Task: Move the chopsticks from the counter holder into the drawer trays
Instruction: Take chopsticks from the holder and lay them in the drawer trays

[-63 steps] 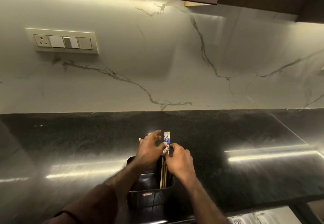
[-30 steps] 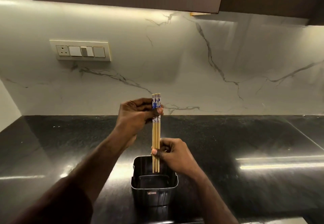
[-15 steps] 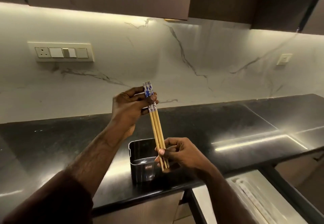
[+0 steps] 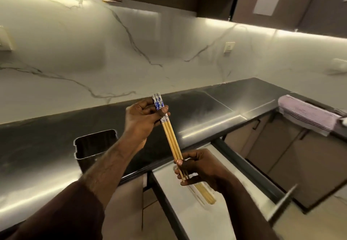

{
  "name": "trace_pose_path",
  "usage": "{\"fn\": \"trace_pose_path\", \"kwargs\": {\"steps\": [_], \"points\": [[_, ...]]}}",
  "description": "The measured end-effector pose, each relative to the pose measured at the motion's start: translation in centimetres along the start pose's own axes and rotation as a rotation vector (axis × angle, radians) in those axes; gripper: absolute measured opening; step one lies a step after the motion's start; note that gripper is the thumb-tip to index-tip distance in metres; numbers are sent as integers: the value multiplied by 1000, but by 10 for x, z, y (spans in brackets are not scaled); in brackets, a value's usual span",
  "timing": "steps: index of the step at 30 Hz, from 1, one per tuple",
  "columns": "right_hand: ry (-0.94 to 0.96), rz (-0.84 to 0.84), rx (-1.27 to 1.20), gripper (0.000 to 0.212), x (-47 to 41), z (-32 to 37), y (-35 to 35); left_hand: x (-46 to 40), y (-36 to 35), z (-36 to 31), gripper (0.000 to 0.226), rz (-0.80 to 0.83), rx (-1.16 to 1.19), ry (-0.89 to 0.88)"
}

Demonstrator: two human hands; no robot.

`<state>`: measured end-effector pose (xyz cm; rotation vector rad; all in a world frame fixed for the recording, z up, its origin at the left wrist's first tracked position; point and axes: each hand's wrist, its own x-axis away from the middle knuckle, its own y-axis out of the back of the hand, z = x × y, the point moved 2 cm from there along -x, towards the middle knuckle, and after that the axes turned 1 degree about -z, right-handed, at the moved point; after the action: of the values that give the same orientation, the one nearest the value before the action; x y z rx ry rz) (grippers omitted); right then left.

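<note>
At the far left edge a pale switch plate (image 4: 5,40) sits on the white marble backsplash (image 4: 78,55). Below it runs the black counter (image 4: 37,138), and on it stands the dark metal holder (image 4: 94,144), its open top toward me and nothing sticking out of it that I can see.

Just right of the holder my left hand (image 4: 142,119) is raised above the counter, thumb and fingers pinched around the blue-and-white patterned tops of the chopsticks (image 4: 171,140). The bundle slants down and to the right, held clear of the counter, out over its front edge.

My right hand (image 4: 199,168) takes the lower end, fingers curled around the plain wooden tips, thumb pressed on top of them. So both hands are clamped on the same bundle, one at each end.

Under my right hand the open drawer (image 4: 244,164) juts out below the counter, with a pale tray (image 4: 172,187) inside. More wooden chopsticks (image 4: 206,195) already lie in a slot of that tray, just beneath my palm.

Farther right, a small white wall plate (image 4: 229,47) is on the backsplash, and a folded striped towel (image 4: 308,115) lies on the counter near the right edge.
</note>
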<state>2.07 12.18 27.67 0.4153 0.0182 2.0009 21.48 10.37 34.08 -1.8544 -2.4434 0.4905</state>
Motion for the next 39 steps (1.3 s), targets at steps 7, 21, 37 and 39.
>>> {"fn": "trace_pose_path", "kwargs": {"steps": [7, 21, 37, 39], "points": [[-65, -99, 0, 17, 51, -45, 115, 32, -127, 46, 33, 27, -79, 3], [-234, -175, 114, 11, 49, -133, 268, 52, -276, 186, 20, 124, -292, 172], [-594, -102, 220, 16, -102, -253, 302, -28, -262, 390, 51, 180, -848, 420], [-610, -89, 260, 16, -118, -263, 299, -32, -257, 407, 51, 181, -935, 417]]}}
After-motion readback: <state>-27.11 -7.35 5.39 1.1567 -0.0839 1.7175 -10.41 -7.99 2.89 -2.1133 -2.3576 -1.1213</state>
